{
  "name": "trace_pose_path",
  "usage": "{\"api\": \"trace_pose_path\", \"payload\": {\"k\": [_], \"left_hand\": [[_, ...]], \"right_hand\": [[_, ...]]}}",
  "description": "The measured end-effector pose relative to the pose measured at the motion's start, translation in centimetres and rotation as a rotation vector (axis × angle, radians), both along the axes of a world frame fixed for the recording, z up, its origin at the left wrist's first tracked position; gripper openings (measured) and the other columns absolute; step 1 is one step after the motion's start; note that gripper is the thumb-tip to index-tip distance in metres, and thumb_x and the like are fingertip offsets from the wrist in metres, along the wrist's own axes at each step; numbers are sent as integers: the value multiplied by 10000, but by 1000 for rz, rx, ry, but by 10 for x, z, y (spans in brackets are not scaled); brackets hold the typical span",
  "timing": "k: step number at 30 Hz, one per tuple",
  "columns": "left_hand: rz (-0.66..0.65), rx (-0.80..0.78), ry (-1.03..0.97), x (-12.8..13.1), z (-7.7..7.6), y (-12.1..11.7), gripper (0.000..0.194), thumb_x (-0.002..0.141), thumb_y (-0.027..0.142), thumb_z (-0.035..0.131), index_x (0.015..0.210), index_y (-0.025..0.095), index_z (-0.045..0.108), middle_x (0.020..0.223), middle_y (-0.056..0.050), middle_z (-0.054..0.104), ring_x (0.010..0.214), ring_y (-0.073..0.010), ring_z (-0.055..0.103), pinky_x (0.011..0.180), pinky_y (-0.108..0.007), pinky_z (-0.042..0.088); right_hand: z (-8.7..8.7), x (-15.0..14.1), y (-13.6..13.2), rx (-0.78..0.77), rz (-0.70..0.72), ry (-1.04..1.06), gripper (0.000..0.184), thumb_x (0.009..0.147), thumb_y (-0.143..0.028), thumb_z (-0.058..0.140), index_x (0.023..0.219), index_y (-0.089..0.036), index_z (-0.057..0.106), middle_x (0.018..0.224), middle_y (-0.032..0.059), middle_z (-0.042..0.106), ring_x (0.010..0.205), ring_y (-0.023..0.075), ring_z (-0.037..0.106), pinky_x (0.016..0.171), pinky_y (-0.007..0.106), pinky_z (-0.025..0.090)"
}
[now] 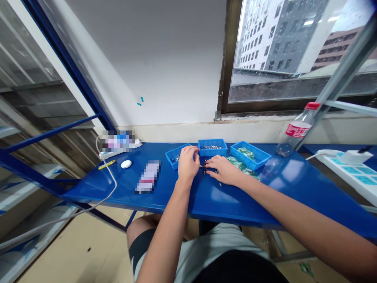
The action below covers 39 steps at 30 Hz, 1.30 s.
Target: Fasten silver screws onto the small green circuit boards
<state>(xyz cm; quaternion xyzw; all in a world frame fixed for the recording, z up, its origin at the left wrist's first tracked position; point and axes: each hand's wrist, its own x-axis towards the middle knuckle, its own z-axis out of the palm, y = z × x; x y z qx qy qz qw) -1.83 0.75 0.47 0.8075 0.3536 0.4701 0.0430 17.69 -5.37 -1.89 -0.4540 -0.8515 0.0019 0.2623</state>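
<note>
While we lean over the table (176, 198), our right hand (222, 169) with fingers parted among small metal pieces (220, 183) before the middle blue tray (212, 152), our left hand (188, 163) curled front-left of that tray, its grip impossible to tell, green packets (235, 162) to the tray's right, window (265, 82) beyond it.

The red label (298, 130) on the clear bottle (285, 146) bears pale lettering too small to read, and the flat dark-edged device (148, 177) on the blue table (173, 196) is blurred into blocks, so no text can be read.
</note>
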Motion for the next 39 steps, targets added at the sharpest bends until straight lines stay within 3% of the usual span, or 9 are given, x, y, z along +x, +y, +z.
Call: {"api": "trace_pose_path", "payload": {"k": [9, 18, 24, 28, 32, 39], "left_hand": [[-87, -53, 48, 11, -2, -8, 240, 943, 81, 535, 1057, 208, 703, 1100, -82, 734, 1118, -253, 636, 1037, -405, 514], [-119, -144, -2, 14, -2, -11, 290, 1011, 232, 536, 1251, 217, 699, 1176, -95, 704, 1105, -236, 664, 1012, -363, 531], [-90, -217, -17, 14, -1, -11, 266, 1016, 289, 541, 1185, 198, 727, 921, -70, 740, 863, -214, 699, 889, -332, 556], [-238, -447, -105, 15, -1, -13, 328, 1037, 366, 499, 1252, 218, 698, 742, -11, 749, 675, -180, 707, 730, -279, 579], [-384, -557, -167, 18, -3, -13, 331, 1024, 384, 503, 1141, 208, 758, 909, -31, 804, 760, -182, 750, 740, -279, 616], [-407, -622, -311, 19, -6, -7, 203, 912, 181, 606, 1055, 161, 749, 1107, -93, 799, 1024, -210, 768, 926, -319, 618]], "right_hand": [[6, -1, 2, 14, -71, -95, 179, 923, -127, 608, 971, -226, 748, 959, 77, 768, 987, 273, 643, 851, 399, 452], [-1, 0, 5, 70, -164, 205, 248, 878, -101, 569, 1060, -211, 697, 984, 74, 737, 918, 249, 659, 883, 395, 529], [8, 2, 2, 76, -206, 487, 270, 856, -125, 576, 1063, -211, 726, 967, 57, 716, 789, 200, 667, 775, 351, 565], [14, 2, -2, 101, -204, 573, 158, 914, -226, 613, 995, -230, 748, 1009, 64, 738, 842, 221, 684, 828, 381, 572], [17, -1, -6, 118, -172, 593, 104, 914, -274, 662, 960, -239, 749, 995, 63, 746, 872, 236, 692, 844, 390, 570], [18, -2, -9, 32, -180, 543, 128, 900, -322, 680, 954, -243, 765, 989, 54, 780, 931, 250, 721, 895, 407, 567]]}}
